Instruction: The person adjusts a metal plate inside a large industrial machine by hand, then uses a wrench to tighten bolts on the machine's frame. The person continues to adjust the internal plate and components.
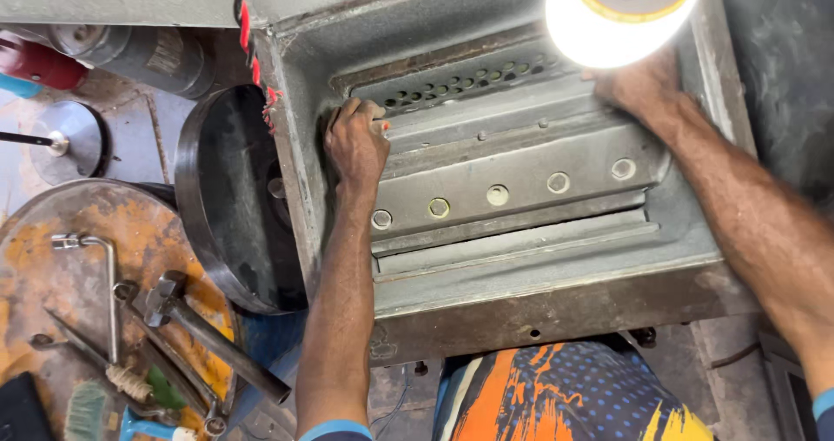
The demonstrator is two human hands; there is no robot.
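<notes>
Two hands are placed inside an open grey metal housing [556, 306]. The left hand [356, 141] is curled shut, fingers pressed together against the housing's left inner wall, with a small orange-tipped object [383, 126] pinched at the fingertips, just below a perforated plate [460, 80]. The right hand [641, 85] is laid at the upper right of the housing; whether it is spread or closed cannot be told, since it is half hidden behind a glaring lamp [621, 11]. Between the hands, a ribbed metal panel [521, 180] with a row of round holes is seen. Left of the housing, a black round pan [230, 202] is propped against it, and a hammer [204, 332] and other tools are laid on a rusty round surface [52, 232].
</notes>
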